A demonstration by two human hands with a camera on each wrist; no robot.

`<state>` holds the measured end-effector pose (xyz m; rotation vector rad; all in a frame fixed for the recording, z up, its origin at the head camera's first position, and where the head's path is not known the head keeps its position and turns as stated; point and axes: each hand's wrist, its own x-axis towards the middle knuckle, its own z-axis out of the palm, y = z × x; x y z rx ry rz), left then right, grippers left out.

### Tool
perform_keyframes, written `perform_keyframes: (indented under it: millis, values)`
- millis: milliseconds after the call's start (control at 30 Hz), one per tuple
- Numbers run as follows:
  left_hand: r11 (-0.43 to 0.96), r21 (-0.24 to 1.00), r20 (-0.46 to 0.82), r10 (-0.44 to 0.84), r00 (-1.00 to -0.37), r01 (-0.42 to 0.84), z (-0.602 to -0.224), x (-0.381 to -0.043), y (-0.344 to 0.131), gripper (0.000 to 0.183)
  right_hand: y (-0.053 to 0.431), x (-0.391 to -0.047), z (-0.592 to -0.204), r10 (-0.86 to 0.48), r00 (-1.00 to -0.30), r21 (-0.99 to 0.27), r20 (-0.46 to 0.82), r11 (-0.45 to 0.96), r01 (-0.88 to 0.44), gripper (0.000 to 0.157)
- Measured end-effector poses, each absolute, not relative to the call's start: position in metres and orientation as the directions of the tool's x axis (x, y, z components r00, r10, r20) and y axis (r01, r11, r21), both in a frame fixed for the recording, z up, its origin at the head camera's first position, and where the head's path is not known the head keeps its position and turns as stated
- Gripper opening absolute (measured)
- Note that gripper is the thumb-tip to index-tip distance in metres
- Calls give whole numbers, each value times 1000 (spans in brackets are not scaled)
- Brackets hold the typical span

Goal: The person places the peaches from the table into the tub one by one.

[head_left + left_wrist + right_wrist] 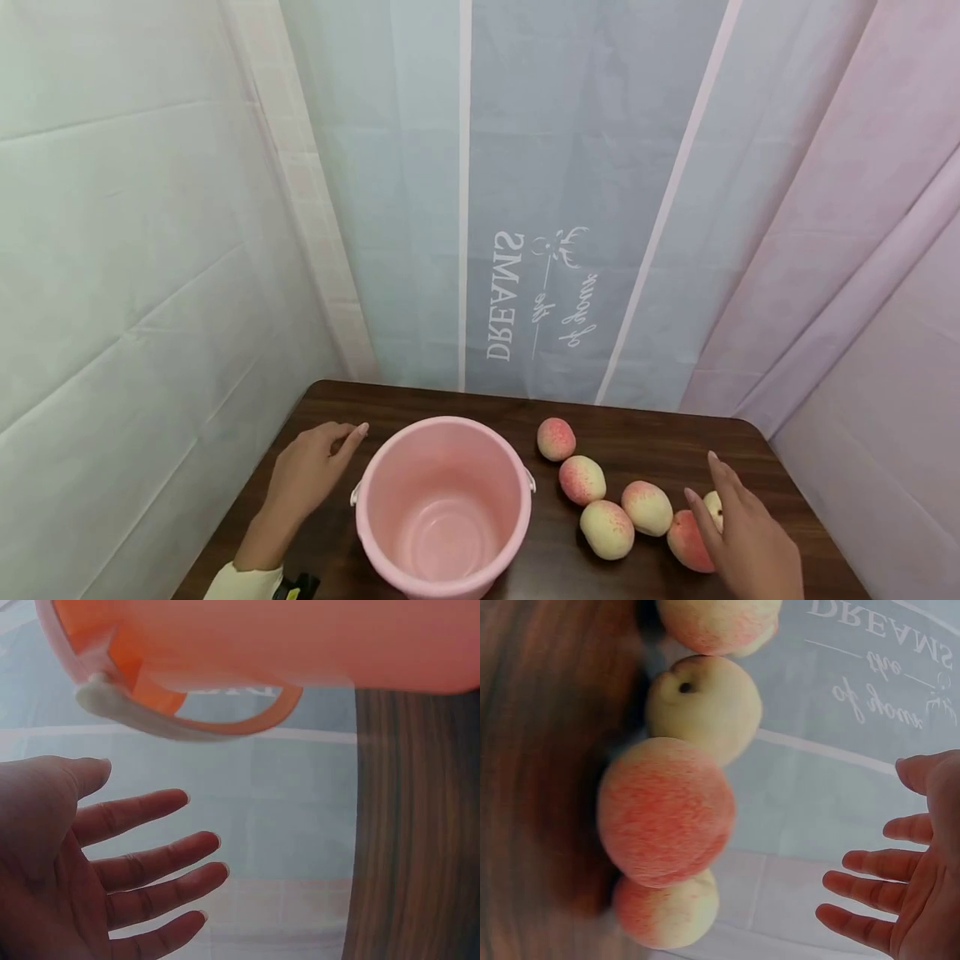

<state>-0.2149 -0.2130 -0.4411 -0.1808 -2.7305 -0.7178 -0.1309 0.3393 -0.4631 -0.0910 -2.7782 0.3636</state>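
Pastel backdrop (570, 125) behind brown table (637, 442)

Round pink plastic bucket (447, 460): is showing plain pink, lower centre.
Round red-and-cream peaches (607, 530): are showing speckled blush, lower right.
Grey-blue cloth backdrop (562, 158): is bearing white lettering (506, 296), centre.

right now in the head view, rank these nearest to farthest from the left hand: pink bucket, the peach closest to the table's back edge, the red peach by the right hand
1. Pink bucket: just right of the left hand.
2. Back peach: beyond the bucket's right side.
3. Red peach: far right, partly hidden by the right hand.
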Motion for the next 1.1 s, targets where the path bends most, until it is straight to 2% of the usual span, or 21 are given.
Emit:
perform_keyframes:
  millis: [300, 500, 633, 833, 1100]
  values:
    - [805, 567, 261, 25, -965, 174, -443, -204, -209, 60, 350, -125, -484, 104, -949, -260, 298, 965, 24, 68]
    - [791, 592, 241, 9, -970, 155, -448, -199, -207, 55, 357, -125, -498, 45, -954, -284, 295, 958, -42, 63]
    - [770, 618, 243, 7, -970, 161, -450, -196, -205, 50, 359, -125, -508, 7, -935, -292, 355, 951, -104, 65]
    - [751, 642, 233, 0, -973, 153, -452, -193, -202, 44, 360, -124, -524, -37, -937, -323, 349, 933, -157, 84]
    - [720, 679, 208, -8, -978, 139, -453, -189, -198, 33, 363, -128, -540, -77, -915, -307, 395, 928, -211, 77]
